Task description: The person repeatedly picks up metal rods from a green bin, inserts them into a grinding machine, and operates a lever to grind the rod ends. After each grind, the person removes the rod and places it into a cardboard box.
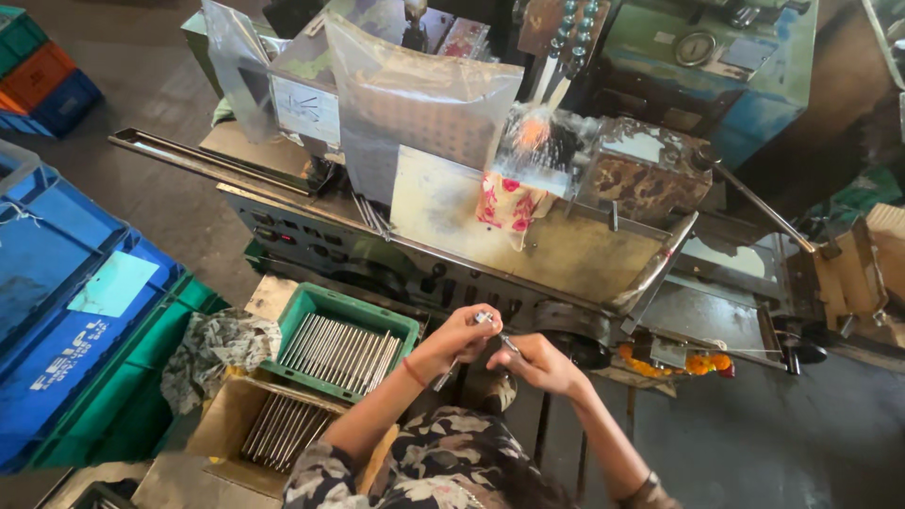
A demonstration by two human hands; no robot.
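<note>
- The left hand is closed around a thin shiny metal rod. The rod sits near the middle of the scene, just in front of the big greasy grey machine.
- The right hand is pinched shut too. Its fingertips meet the top end of the same rod or a small bit on it; I cannot tell which.
- The rod looks hard and stiff, so I think it will not bend. It looks light, since a few fingers carry it.
- It is smooth metal and may be oily, so it could slip. Holding it near the middle with one hand and at an end with the other seems the safest grip.
- More rods like it lie side by side in a green plastic tray to the left, and in a brown cardboard box nearer still.
- Blue plastic crates are stacked at the far left.
- The tip of the rod is hidden by the fingers.
- The low end of the rod is hard to see against the patterned clothes.
- Clear plastic sheets cover the far part of the machine, so what is behind them is blurry.
</note>
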